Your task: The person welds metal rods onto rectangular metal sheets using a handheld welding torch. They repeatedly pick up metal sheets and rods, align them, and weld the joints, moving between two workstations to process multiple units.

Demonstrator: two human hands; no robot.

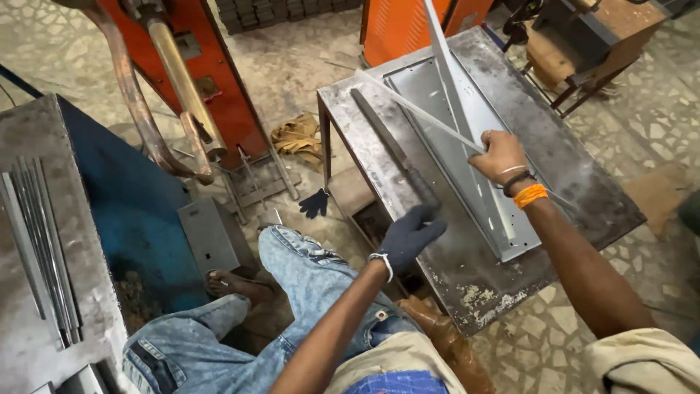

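Gloved left hand (408, 237) gripping file (394, 153), right hand (499, 155) (bare) clutching strip (419, 111)

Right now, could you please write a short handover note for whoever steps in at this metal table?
Left hand: in a dark glove, closed on the handle of the long dark file lying on the metal table.
Right hand: bare, gripping a thin metal strip held slanted above the grey sheet-metal panel.
The panel lies flat on the table; a second strip stands tilted on it.
Done: tool and strip both in hand.
Left: the strip is not yet laid down.
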